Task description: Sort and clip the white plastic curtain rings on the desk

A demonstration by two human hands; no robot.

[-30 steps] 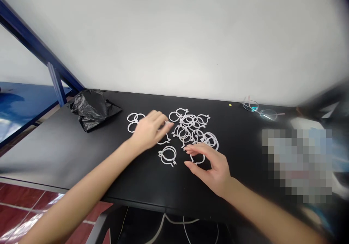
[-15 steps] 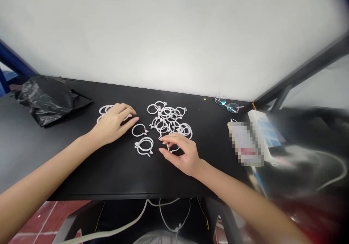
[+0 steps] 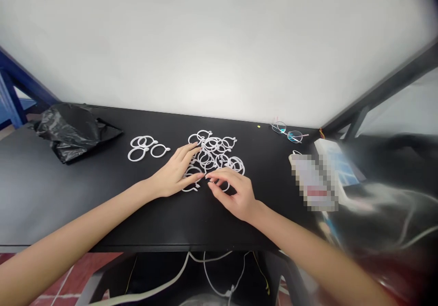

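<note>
A cluster of white rings (image 3: pixel 212 144) with small tabbed ends lies on the black table. My left hand (image 3: pixel 176 171) reaches over its left side, fingers stretched out and thumb apart. Beneath that hand, several rings are partly covered, one showing by the thumb (image 3: pixel 190 189). My right hand (image 3: pixel 236 192) is at the near right edge of the cluster, thumb and forefinger tips brought close together. A white ring (image 3: pixel 227 187) shows inside its curled fingers and seems held there, though the grip is partly hidden. Farther left, a separate group of white rings (image 3: pixel 138 153) lies flat.
A crumpled black plastic bag (image 3: pixel 73 130) is at the left. Eyeglasses (image 3: pixel 287 132) lie at the back right, near a blurred-out phone-like object (image 3: pixel 313 183) and a white box (image 3: pixel 330 160). Cables (image 3: pixel 171 276) hang below the table's front edge.
My left hand has moved right, from the separate left group to the main cluster, uncovering those left rings. My right hand's fingertips have drawn closer together. The view has shifted slightly.
</note>
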